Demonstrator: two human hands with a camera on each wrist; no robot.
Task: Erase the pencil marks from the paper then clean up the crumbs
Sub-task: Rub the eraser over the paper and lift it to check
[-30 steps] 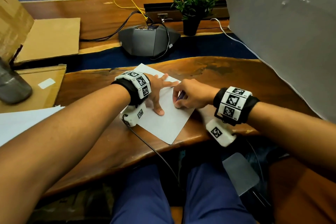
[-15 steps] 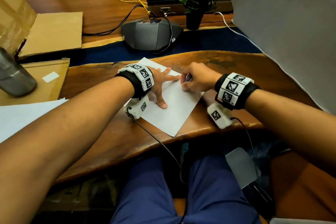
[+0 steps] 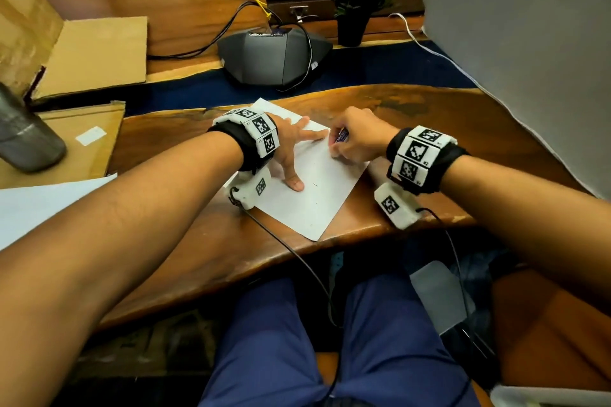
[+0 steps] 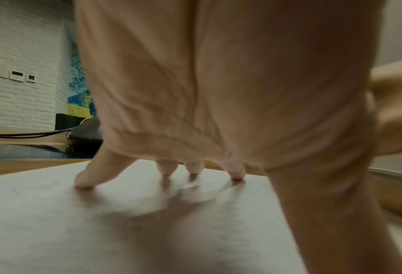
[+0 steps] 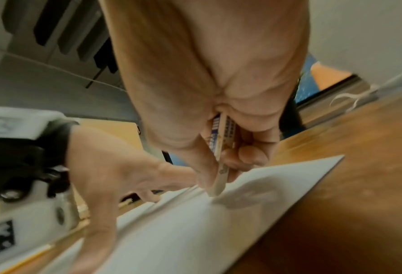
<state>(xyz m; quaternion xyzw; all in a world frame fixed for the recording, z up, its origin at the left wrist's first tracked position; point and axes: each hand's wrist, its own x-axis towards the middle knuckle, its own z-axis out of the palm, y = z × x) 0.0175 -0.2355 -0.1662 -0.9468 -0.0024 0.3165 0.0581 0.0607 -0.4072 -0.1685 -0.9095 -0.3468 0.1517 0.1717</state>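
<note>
The head view shows the left hand pressing spread fingers on the paper on the wooden desk. Only the right wrist view shows that the right hand pinches an eraser, its tip on the sheet. Pencil marks and crumbs are too faint to see.

Desk under my arms: wood, dark brown, polished, glossy with an uneven live edge. Sheet: white paper, matt, smooth. Eraser in my right hand: printed paper sleeve, pale rubbery tip. Wrist bands: black cloth with hard white plastic blocks. Flaps at my left: matt brown cardboard. Cylinder: brushed metal. Speaker unit: dark plastic, slight sheen.
</note>
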